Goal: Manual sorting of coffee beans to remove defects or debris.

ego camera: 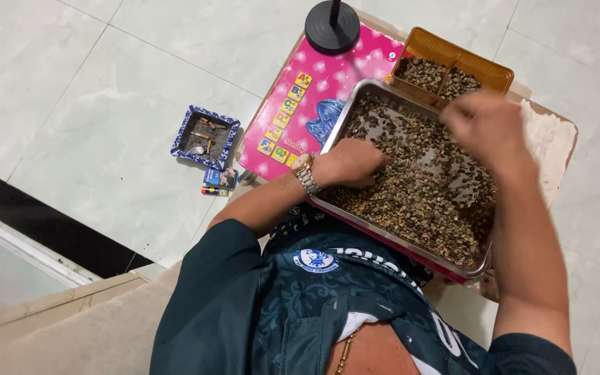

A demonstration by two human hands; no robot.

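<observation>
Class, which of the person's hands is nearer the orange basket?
Right. The right hand hovers blurred just below the orange basket; the left hand rests in the metal tray, farther away.

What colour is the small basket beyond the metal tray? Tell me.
Orange-brown: the small basket, seen from the head view, behind the metal tray.

Small blue packet (219,178) on floor beside ashtray (205,136).

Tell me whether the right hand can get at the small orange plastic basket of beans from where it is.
Probably yes: the right hand hovers blurred just beside the orange plastic basket, with nothing between them.
</observation>
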